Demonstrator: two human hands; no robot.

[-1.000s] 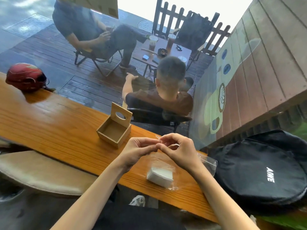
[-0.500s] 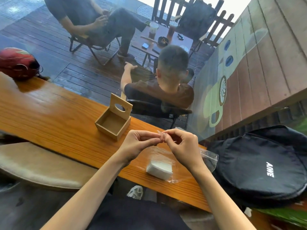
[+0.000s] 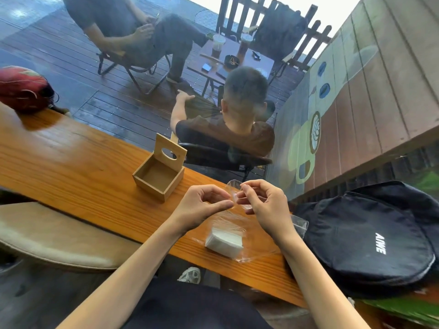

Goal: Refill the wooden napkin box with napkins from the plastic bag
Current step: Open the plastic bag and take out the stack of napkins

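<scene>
the left hand (image 3: 202,207) and the right hand (image 3: 266,205) are raised a little above the long orange-brown wooden counter (image 3: 71,172), close to each other. each hand pinches the top edge of the clear thin plastic bag (image 3: 240,224) between thumb and forefinger, with the other fingers loosely curled. the two pinches are slightly apart at the bag mouth. the bag hangs down from the hands to the counter, and the white square stack of napkins (image 3: 224,241) lies inside its bottom part, just below and between the two wrists. the small light wooden napkin box (image 3: 159,179) stands on the counter beyond the left hand, near but not touching; its lid with an oval hole stands upright and the inside looks empty. a black fabric bag with white letters (image 3: 370,236) lies right of the right hand.
</scene>
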